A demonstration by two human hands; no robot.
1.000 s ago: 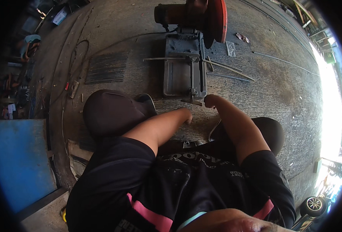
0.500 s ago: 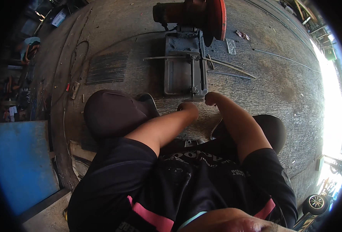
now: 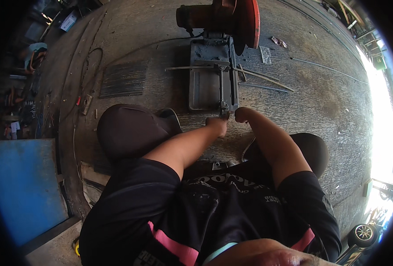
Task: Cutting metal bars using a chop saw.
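Observation:
A cut-off saw point(image 3: 245, 22) with a red blade guard stands in front of me on its dark metal base point(image 3: 194, 93). A clamp screw point(image 3: 221, 88) runs along the base toward me. At its near end, my left hand point(image 3: 217, 124) is closed around the small crank handle point(image 3: 225, 115), its fingers partly hidden. My right hand point(image 3: 242, 115) is curled at the base's near right corner; what it grips, if anything, is hidden. A thin metal rod point(image 3: 176, 68) lies crosswise in the clamp and sticks out to the left.
Several cut rods point(image 3: 267, 79) lie right of the base. Dark rods point(image 3: 124, 79) form a flat bundle at left. A long rod point(image 3: 329, 66) rests on the floor at far right. A cable point(image 3: 154, 42) trails behind the saw. A blue panel point(image 3: 25, 190) stands at lower left.
My left hand has moved slightly, and its fingers now meet the crank handle, which has turned a little. My right hand stays at the base's corner.

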